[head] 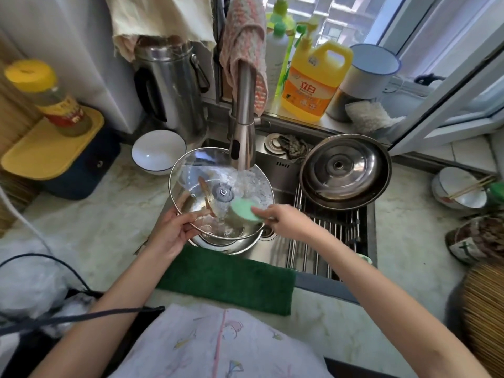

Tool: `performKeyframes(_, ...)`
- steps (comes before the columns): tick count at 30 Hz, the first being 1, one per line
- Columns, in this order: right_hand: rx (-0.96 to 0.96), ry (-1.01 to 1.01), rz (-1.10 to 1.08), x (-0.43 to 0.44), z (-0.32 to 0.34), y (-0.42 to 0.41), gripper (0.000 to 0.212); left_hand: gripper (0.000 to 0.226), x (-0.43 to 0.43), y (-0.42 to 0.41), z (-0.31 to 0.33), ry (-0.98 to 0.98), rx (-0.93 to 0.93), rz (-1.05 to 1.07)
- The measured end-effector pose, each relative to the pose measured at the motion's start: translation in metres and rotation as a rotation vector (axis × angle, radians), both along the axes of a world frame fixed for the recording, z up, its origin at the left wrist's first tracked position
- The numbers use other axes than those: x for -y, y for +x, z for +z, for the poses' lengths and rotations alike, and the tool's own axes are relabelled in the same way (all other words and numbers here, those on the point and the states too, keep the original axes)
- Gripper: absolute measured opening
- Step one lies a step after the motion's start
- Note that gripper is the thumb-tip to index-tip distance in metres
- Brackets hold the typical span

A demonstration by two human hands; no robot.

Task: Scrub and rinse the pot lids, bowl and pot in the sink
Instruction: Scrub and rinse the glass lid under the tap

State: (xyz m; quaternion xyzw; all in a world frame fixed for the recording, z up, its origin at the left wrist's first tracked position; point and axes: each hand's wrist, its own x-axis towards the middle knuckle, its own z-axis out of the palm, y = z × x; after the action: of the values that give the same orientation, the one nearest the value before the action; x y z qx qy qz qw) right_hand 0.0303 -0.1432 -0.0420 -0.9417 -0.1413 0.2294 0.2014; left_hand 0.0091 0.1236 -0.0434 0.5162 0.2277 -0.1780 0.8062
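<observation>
While water runs from the faucet [243,115] onto the glass pot lid [191,170], the person holds that lid tilted over the left part of the sink [283,184], its knob side facing down and its underside up towards the camera. The left hand [170,230] grips the lid's metal rim at the near-left edge, thumb on top and fingers curled beneath, seen through the glass. The right hand [286,221] pinches a round green sponge [244,211], which is pressed against the lid's inner face just right of its centre. Directly below the lid, a steel pot [231,245] sits in the sink basin, only its near rim showing. To the right, a steel lid [341,166] lies upside down in a wide steel pan [346,204], which rests on the wire rack [321,241] spanning the sink's right side. A white bowl [158,152] with a dark rim line stands upright on the marble countertop [95,219], just left of the sink's far corner. A folded green cloth [229,282] lies along the sink's front edge, and a yellow detergent bottle [313,80] stands on the windowsill behind the faucet.
</observation>
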Motion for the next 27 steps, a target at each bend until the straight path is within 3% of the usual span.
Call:
performKeyframes(2,0.078,-0.132,-0.151,0.009,-0.005,0.011,0.05,0.059,0.004,-0.001,0.0,-0.013,0.006,-0.014)
performKeyframes(4,0.065,-0.071,-0.23,-0.003,-0.007,0.013,0.049,0.061,0.01,-0.002,0.002,-0.013,0.01,-0.034)
performKeyframes(7,-0.07,0.21,-0.058,-0.033,0.002,0.004,0.047,0.06,0.014,-0.003,0.004,-0.024,-0.006,-0.061)
performKeyframes(10,-0.192,0.238,0.134,-0.026,0.014,0.009,0.045,0.054,0.014,-0.006,0.0,-0.036,-0.058,-0.052)
performKeyframes(15,0.087,0.017,-0.178,-0.015,0.012,0.04,0.046,0.049,0.016,-0.012,0.009,-0.064,-0.038,-0.147)
performKeyframes(19,-0.001,0.207,0.047,-0.054,0.019,0.024,0.049,0.051,0.02,-0.01,0.009,-0.081,-0.071,-0.185)
performKeyframes(21,-0.03,0.196,0.168,-0.051,0.02,0.017,0.049,0.052,0.019,-0.011,0.008,-0.073,-0.078,-0.179)
performKeyframes(25,0.142,0.002,-0.104,-0.038,0.01,0.036,0.044,0.055,0.017,-0.014,0.011,-0.063,-0.049,-0.208)
performKeyframes(27,0.179,0.045,-0.074,-0.051,0.01,0.032,0.046,0.054,0.016,-0.013,0.011,-0.072,-0.05,-0.236)
